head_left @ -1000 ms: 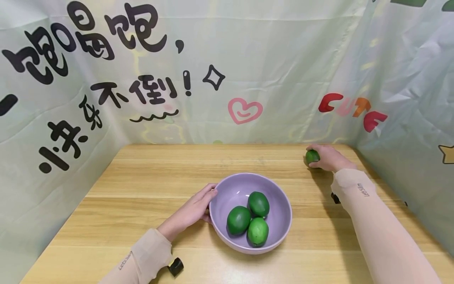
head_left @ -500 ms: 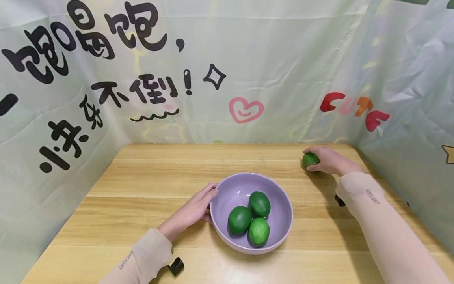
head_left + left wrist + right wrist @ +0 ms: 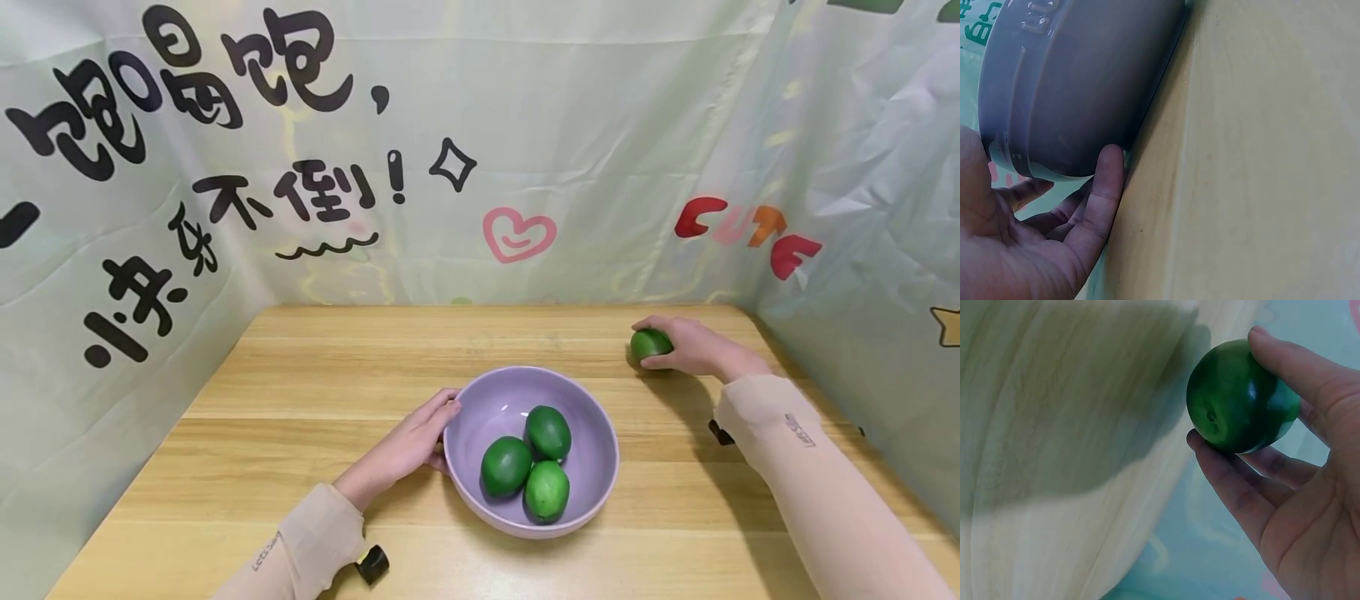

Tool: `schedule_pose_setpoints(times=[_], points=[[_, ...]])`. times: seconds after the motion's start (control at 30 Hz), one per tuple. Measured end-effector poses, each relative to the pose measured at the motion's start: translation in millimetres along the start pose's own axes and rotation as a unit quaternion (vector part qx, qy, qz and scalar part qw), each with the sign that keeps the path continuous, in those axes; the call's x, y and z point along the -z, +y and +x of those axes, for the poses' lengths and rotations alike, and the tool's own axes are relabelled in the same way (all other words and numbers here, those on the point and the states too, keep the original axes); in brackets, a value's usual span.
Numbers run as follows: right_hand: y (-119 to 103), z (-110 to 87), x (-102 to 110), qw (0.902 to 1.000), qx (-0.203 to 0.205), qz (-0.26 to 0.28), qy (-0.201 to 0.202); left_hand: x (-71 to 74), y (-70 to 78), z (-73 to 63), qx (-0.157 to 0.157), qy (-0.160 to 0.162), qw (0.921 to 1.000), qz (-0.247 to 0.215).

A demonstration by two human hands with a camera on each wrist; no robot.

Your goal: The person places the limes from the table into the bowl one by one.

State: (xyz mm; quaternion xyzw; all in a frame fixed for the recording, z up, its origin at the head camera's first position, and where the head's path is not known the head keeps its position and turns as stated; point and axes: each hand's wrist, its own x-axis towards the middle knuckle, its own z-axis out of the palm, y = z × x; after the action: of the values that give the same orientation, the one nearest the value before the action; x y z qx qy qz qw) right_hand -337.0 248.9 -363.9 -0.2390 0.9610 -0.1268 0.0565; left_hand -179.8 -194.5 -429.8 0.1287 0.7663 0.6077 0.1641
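A purple bowl point(image 3: 592, 433) stands on the wooden table with three green limes grouped inside: a dark lime point(image 3: 506, 467), another dark lime point(image 3: 548, 430) and a brighter lime point(image 3: 547, 491). My left hand point(image 3: 408, 437) holds the bowl's left side, fingers near the rim; in the left wrist view, fingertips lie low against its outer wall point(image 3: 1085, 94). Toward the table's back right, my right hand point(image 3: 697, 346) grips a fourth green lime point(image 3: 651, 344). The right wrist view shows that lime point(image 3: 1235, 394) pinched between thumb and fingers, its shadow falling on the wood.
Pale printed cloth point(image 3: 600, 125) hangs along the back and both sides of the table point(image 3: 300, 367). A black device point(image 3: 371, 564) sits under the left wrist and a second black device point(image 3: 722, 432) under the right.
My right hand has moved the lime a little to the left and toward me. The left hand, the bowl and the limes inside stay in place.
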Motion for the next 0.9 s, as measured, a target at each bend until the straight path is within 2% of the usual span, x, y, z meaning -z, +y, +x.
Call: schedule_pose_setpoints(times=[0.9], points=[[-23, -13.1, -2, 0.9991, 0.034, 0.02, 0.018, -0.1, -2.8, 1.3, 0.001, 0.0, 1.0, 0.004]])
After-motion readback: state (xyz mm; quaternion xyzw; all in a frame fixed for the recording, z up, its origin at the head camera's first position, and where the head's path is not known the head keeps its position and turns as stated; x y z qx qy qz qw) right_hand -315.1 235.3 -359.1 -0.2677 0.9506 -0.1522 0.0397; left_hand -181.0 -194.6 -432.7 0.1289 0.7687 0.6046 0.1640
